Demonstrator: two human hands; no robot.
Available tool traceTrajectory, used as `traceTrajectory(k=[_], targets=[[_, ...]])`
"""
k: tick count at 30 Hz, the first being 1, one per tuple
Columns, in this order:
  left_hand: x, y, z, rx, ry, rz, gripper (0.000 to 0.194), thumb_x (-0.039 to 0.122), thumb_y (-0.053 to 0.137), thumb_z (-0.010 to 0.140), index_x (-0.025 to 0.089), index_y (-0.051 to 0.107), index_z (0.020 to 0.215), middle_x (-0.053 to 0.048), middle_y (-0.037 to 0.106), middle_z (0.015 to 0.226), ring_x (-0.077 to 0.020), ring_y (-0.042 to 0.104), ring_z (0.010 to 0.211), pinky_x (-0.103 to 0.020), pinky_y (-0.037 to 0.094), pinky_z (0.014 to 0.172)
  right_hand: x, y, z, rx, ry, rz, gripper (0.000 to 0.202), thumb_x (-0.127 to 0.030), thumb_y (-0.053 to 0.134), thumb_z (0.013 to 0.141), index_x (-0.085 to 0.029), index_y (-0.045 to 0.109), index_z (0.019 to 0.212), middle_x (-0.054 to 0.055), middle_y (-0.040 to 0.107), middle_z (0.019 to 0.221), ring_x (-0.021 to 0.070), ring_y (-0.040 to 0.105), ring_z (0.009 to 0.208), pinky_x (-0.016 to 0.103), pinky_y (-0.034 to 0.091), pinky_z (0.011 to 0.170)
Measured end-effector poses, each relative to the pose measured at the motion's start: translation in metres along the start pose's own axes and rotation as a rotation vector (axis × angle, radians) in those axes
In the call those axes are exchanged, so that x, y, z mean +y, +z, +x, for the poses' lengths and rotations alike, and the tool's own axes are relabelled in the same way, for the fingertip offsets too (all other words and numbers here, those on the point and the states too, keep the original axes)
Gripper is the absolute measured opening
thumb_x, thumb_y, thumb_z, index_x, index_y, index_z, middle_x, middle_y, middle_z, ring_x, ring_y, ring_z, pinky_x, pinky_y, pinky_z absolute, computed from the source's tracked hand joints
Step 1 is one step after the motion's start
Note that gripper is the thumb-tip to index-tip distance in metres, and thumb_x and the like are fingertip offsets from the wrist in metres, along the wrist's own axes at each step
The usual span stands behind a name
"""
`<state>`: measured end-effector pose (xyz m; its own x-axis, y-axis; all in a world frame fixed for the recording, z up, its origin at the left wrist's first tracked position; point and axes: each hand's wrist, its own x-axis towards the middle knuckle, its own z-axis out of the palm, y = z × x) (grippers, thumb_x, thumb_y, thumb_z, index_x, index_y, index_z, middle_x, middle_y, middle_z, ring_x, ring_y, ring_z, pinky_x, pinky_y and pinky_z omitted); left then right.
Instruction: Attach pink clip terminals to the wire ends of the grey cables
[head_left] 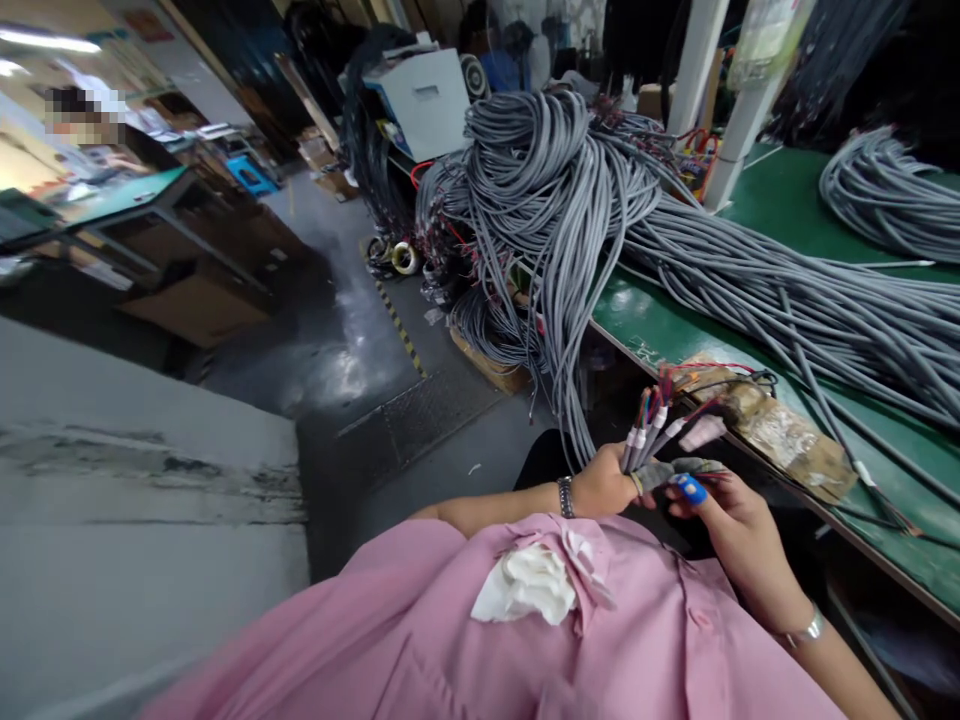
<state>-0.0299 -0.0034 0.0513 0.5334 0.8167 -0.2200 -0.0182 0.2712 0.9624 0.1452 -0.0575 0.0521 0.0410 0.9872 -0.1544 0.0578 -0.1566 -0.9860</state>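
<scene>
Several grey cables stand up out of my left hand, which is closed around them. White wrapping rings their upper ends, and thin coloured wires fan out above it. Grey wrapping covers the finger that my left hand stretches toward the right one. Close beside it, my right hand is closed in a pinch, with blue wrapping on the thumb. Thin reddish wires show at its fingertips; their far ends are hidden by the fingers.
Long grey cables lie across the green table, with a large coil hanging over its edge. A taped cardboard piece sits near my right hand. A white pillar rises behind. At far left, a person is beside another table.
</scene>
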Motion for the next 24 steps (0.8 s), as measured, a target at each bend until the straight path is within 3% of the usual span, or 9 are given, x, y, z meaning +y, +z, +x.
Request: traceTrajectory(k=[4, 9, 16, 21, 24], targets=[[0.0, -0.005, -0.004, 0.023, -0.006, 0.073, 0.04, 0.051, 0.066, 0.077, 0.014, 0.064, 0.092, -0.002, 0.061, 0.056, -0.014, 0.058, 0.05, -0.024, 0.046, 0.049, -0.002, 0.009, 0.002, 0.066, 0.019, 0.111, 0.03, -0.043, 0.072, 0.076, -0.018, 0.065, 0.092, 0.005, 0.067, 0.079, 0.0164, 0.062, 0.067, 0.029, 0.055, 0.06], [-0.003, -0.008, -0.005, -0.072, -0.028, 0.101, 0.042, 0.053, 0.062, 0.08, 0.012, 0.062, 0.07, -0.004, 0.063, 0.061, -0.0113, 0.057, 0.05, -0.023, 0.047, 0.051, 0.005, 0.01, 0.005, 0.089, 0.011, 0.252, 0.026, -0.039, 0.074, 0.074, -0.017, 0.062, 0.081, -0.001, 0.058, 0.069, 0.0094, 0.05, 0.055, 0.023, 0.044, 0.052], [-0.001, -0.001, -0.002, -0.138, -0.018, 0.122, 0.041, 0.05, 0.07, 0.074, 0.012, 0.063, 0.064, -0.003, 0.06, 0.056, -0.012, 0.056, 0.05, -0.024, 0.047, 0.053, -0.005, 0.009, 0.003, -0.001, -0.023, 0.163, 0.024, -0.039, 0.07, 0.076, -0.018, 0.059, 0.08, -0.002, 0.056, 0.068, 0.0099, 0.048, 0.056, 0.024, 0.041, 0.053], [0.003, 0.001, 0.0, -0.132, 0.014, 0.118, 0.039, 0.048, 0.066, 0.079, 0.012, 0.064, 0.063, -0.002, 0.057, 0.049, -0.0114, 0.053, 0.047, -0.024, 0.046, 0.052, -0.001, 0.007, 0.005, 0.064, -0.016, 0.186, 0.025, -0.04, 0.069, 0.078, -0.018, 0.059, 0.084, -0.003, 0.056, 0.068, 0.0099, 0.048, 0.056, 0.023, 0.041, 0.052], [0.005, 0.0, -0.002, -0.16, -0.019, 0.088, 0.037, 0.045, 0.068, 0.077, 0.012, 0.065, 0.063, -0.005, 0.062, 0.055, -0.0122, 0.055, 0.049, -0.024, 0.045, 0.052, 0.003, 0.006, 0.005, 0.03, -0.02, 0.175, 0.025, -0.04, 0.069, 0.078, -0.018, 0.06, 0.085, -0.001, 0.059, 0.07, 0.0106, 0.05, 0.058, 0.024, 0.041, 0.052]])
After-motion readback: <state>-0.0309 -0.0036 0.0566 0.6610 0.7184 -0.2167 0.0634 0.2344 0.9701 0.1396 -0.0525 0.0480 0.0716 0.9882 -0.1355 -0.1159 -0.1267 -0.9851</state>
